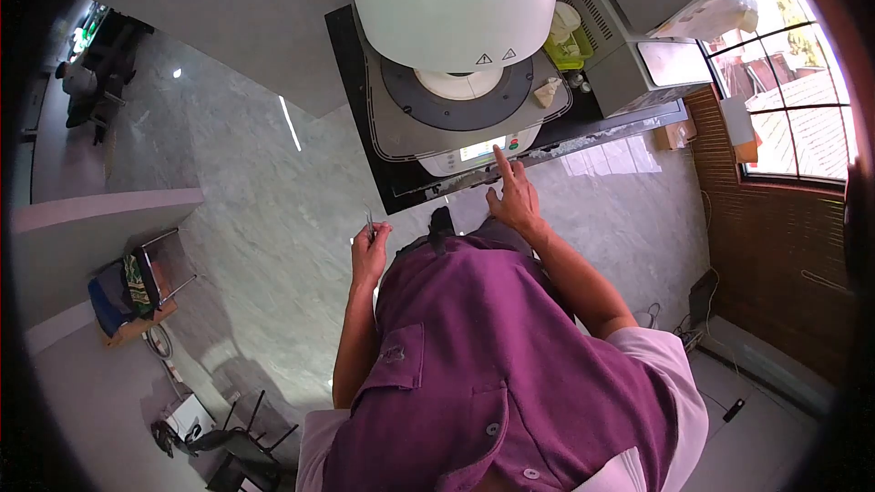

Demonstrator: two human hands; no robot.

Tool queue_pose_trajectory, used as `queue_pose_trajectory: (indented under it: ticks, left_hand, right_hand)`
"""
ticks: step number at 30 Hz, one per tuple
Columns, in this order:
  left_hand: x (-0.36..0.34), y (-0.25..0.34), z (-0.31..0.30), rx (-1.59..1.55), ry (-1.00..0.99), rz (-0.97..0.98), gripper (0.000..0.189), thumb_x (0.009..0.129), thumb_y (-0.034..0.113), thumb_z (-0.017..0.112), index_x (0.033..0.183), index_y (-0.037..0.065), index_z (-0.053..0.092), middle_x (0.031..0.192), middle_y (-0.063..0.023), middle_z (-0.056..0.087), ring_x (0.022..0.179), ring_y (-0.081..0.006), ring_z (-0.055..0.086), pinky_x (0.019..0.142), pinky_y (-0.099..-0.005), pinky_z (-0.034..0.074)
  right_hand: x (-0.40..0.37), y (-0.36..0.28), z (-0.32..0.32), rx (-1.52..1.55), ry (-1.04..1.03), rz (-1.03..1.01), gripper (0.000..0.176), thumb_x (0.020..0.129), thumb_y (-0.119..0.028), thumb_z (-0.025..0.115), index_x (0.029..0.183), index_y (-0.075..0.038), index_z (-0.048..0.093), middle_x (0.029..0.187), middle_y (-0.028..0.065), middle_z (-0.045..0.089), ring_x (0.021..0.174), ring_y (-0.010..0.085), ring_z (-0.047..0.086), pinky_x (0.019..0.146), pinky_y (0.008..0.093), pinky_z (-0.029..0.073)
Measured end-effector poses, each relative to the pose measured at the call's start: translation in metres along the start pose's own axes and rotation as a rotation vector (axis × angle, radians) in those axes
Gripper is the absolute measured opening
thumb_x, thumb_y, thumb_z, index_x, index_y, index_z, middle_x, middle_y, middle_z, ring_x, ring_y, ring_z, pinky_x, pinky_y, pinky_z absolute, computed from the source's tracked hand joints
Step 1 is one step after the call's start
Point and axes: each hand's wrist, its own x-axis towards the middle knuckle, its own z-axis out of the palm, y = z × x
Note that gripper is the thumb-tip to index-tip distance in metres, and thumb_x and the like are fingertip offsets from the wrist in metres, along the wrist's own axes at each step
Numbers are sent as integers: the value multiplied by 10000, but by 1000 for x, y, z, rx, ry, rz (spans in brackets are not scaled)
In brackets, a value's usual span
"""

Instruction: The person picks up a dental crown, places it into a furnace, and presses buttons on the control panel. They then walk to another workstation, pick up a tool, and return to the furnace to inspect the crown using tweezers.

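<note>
A white dental furnace (453, 5) with a rounded hood stands on a black-topped bench, with a dark round plate (415, 107) under the hood. On its front is a control panel (483, 149) with a lit screen and small green and red buttons. My right hand (516, 199) reaches to this panel, its index finger stretched out onto the screen's right end; whether the tip presses cannot be made out. It holds nothing. Low to the left, away from the bench, my left hand (368, 251) is closed around thin metal tweezers (369, 220), their tips pointing up.
A small whitish lump (547, 92) lies on the furnace's right side ledge. Beyond it are a green basket (571, 50) and grey box-shaped machines (638, 68). The bench edge (583, 148) runs close before me. A barred window (791, 73) is at right, chairs (241, 446) at lower left.
</note>
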Motion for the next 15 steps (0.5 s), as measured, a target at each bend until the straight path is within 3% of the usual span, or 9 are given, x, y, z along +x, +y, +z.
queue_pose_trajectory:
  ticks: [8,15]
  left_hand:
    - [-1,3,0,-15,-20,-30,276,931,293,569,921,33,663,804,-3,608,749,-85,482,694,-251,381]
    - [-1,4,-1,-4,-21,-6,261,932,277,573,919,35,668,739,19,561,689,-72,438,650,-251,362]
  right_hand:
    - [-1,1,5,-13,-1,-10,904,736,-143,638,1511,-235,181,1112,232,486,887,431,598,740,499,523]
    - [-3,0,6,4,5,-6,900,745,-143,635,1510,-258,175,1105,240,485,871,438,597,739,505,520]
